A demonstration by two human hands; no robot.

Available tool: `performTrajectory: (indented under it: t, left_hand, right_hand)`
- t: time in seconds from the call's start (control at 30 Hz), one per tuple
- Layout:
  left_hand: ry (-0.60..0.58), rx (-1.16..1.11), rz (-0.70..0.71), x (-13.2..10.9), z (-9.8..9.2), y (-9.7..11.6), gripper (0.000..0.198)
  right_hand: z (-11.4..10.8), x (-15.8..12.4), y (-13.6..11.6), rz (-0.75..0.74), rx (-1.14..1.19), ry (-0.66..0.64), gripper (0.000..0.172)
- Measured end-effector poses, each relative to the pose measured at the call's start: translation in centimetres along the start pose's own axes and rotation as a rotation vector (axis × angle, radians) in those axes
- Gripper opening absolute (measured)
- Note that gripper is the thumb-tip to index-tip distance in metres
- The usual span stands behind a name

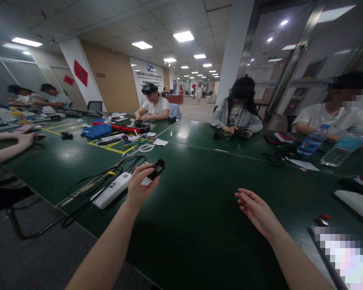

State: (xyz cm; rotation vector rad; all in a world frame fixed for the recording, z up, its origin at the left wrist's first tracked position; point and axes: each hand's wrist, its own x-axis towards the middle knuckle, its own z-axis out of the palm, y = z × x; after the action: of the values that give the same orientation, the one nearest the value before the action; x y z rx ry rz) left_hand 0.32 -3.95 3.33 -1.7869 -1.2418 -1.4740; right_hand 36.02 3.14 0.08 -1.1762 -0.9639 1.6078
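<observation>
My left hand (pixel 140 185) is raised over the dark green table (pixel 199 201) and pinches a small black device (pixel 156 168) between thumb and fingers. Just left of it lies a white power bank (pixel 111 190) with black cables (pixel 103 175) looping off it. My right hand (pixel 255 209) hovers above the table to the right, palm turned inward, fingers loosely stretched and holding nothing.
Several people sit round the table working with small parts. A blue tray (pixel 97 130) and scattered tools lie far left. Two water bottles (pixel 313 141) stand at the right, a white object (pixel 355 203) and a small red piece (pixel 324 218) near the right edge.
</observation>
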Motion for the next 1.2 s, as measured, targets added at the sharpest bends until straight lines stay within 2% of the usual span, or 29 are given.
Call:
performTrajectory:
  t: [0.47, 0.73, 0.93, 1.07, 1.2]
  left_hand:
    - [0.025, 0.034, -0.028, 0.16, -0.31, 0.20, 0.022]
    - [0.029, 0.007, -0.057, -0.09, -0.18, -0.19, 0.021]
    - [-0.006, -0.025, -0.128, -0.17, -0.02, -0.31, 0.031]
    - [-0.047, 0.046, -0.139, -0.05, -0.12, -0.09, 0.024]
    - [-0.007, 0.022, -0.157, 0.06, -0.07, 0.04, 0.022]
  right_hand:
    - [-0.17, 0.16, 0.20, -0.015, -0.001, -0.018, 0.022]
    - [-0.22, 0.23, 0.33, -0.011, 0.005, -0.018, 0.021]
    - [-0.07, -0.07, 0.04, -0.019, -0.010, -0.014, 0.023]
    - [-0.05, -0.08, 0.01, -0.024, -0.022, -0.011, 0.024]
    - [-0.31, 0.20, 0.33, -0.019, -0.016, -0.023, 0.024]
